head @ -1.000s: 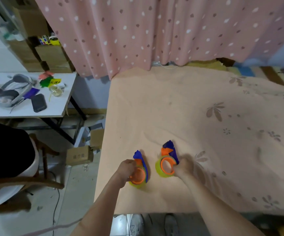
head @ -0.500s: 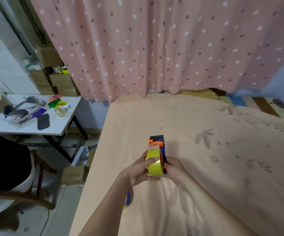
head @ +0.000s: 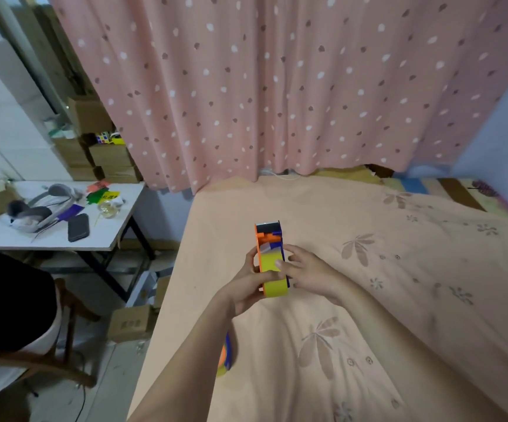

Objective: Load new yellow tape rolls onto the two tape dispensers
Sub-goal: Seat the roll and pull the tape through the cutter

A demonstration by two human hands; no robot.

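An orange and blue tape dispenser with a yellow tape roll on it is held up above the peach bedsheet. My left hand grips its left side, fingers curled round the roll. From the right, my right hand holds it, with the thumb pressed on the yellow tape's surface. The second dispenser, also orange, blue and yellow, lies on the sheet below, mostly hidden behind my left forearm.
The bed's left edge drops to the floor, where cardboard boxes sit. A white side table at left carries headphones, a phone and small items. A chair stands at lower left. A pink dotted curtain hangs behind.
One dispenser was lifted off the sheet with both hands and now sits higher and closer to me. My left hand left the other dispenser on the bed. My view tilted upward.
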